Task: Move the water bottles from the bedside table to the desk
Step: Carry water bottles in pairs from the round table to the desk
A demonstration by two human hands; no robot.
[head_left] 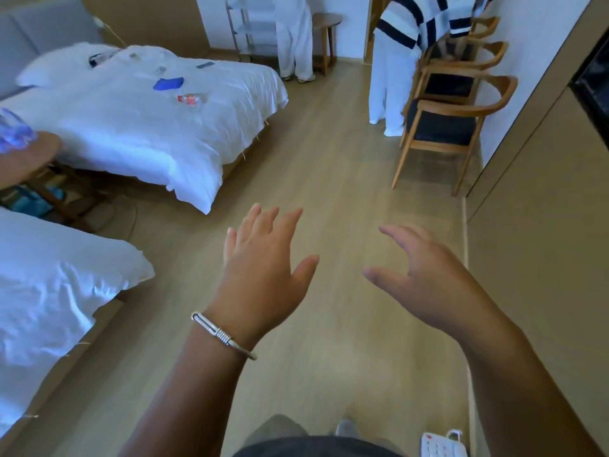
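Both my hands are stretched out in front of me above the wooden floor, and neither holds anything. My left hand (pixel 263 258), with a silver bangle on the wrist, has its fingers spread. My right hand (pixel 425 278) has its fingers loosely bent. At the far left edge, clear water bottles (pixel 13 131) stand blurred on a round wooden bedside table (pixel 31 159) between two beds. Another clear bottle with a red label (pixel 191 100) lies on the far bed. The desk is not recognisable in this view.
Two white beds (pixel 138 127) (pixel 49 285) line the left side. Wooden chairs (pixel 445 127) stand along the right wall beside a tall cabinet (pixel 543 242). Two people in white trousers (pixel 295 37) (pixel 392 61) stand at the far end. A white phone (pixel 438 446) lies at the bottom right.
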